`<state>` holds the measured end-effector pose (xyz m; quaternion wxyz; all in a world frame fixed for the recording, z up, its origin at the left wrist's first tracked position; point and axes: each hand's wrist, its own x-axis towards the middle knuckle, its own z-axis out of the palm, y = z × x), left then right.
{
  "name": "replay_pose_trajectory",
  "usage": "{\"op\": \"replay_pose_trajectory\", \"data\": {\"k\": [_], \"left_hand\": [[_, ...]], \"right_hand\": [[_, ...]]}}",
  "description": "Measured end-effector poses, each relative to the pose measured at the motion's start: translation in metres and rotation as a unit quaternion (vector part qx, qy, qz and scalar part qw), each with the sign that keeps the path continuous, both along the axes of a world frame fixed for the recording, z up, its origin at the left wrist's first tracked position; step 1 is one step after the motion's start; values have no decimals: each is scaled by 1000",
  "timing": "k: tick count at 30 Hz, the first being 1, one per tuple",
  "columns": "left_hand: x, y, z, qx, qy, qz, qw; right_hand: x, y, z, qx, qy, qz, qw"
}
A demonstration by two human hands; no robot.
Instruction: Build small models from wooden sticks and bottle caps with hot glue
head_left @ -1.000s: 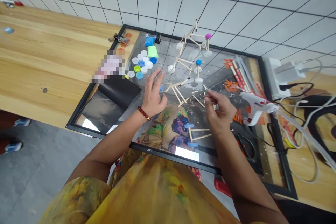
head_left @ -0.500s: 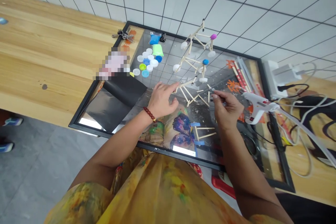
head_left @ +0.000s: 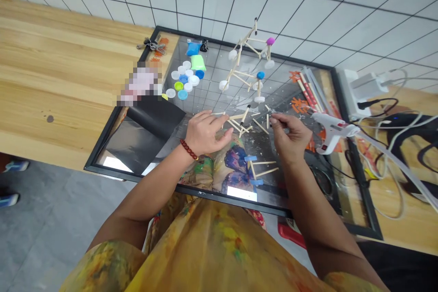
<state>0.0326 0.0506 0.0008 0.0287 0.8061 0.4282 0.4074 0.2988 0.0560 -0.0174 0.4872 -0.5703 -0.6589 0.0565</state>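
My left hand (head_left: 207,132), with a beaded bracelet, is at a small frame of wooden sticks (head_left: 239,121); thumb and fingers are apart, and the fingertips touch or nearly touch its left end. To the right, my right hand (head_left: 290,134) has thumb and forefinger pinched together beside loose short sticks (head_left: 267,121); what is between them is too small to make out. Beyond stand two stick models with white cap wheels, one topped by a blue ball (head_left: 260,75), the other by a magenta ball (head_left: 270,41). A stick piece with blue caps (head_left: 251,159) lies nearer me.
Bottle caps (head_left: 182,95) and clay packets (head_left: 197,62) lie at the back left, black sheets (head_left: 153,118) at the left. On the right are a white glue gun (head_left: 330,132), cables and a power strip (head_left: 347,93). A black-framed glass panel (head_left: 125,174) lies beneath.
The small stick frame now lies lower and flatter beside my left hand. My left fingers have shifted on its left end. The whole view has moved slightly; my right hand keeps its pinch.
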Motion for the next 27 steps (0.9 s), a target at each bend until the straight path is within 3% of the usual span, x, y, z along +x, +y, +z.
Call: {"op": "replay_pose_trajectory", "data": {"k": [9,12,14,16,18,20,23,25,27], "left_hand": [[-4,1,3,46,-19,5,999],[-8,1,7,60,-43,15,997],[-14,3,9,80,-69,28,994],[-23,5,12,104,-101,43,989],[-32,7,18,137,-141,45,980],[-33,5,29,167,-172,30,970],[-1,-15,50,145,-198,-12,969],[48,-39,59,0,-264,-65,962],[109,-65,58,-195,-327,-151,912]], "right_hand": [[-8,-3,5,1,15,10,1000],[-6,-2,20,4,116,1,993],[8,1,39,-3,267,-2,964],[32,0,62,-42,419,27,907],[61,-6,85,-92,496,43,862],[89,-21,101,-91,549,24,831],[112,-49,106,-18,638,25,769],[116,-64,100,16,679,65,731],[115,-70,92,48,688,89,719]]}}
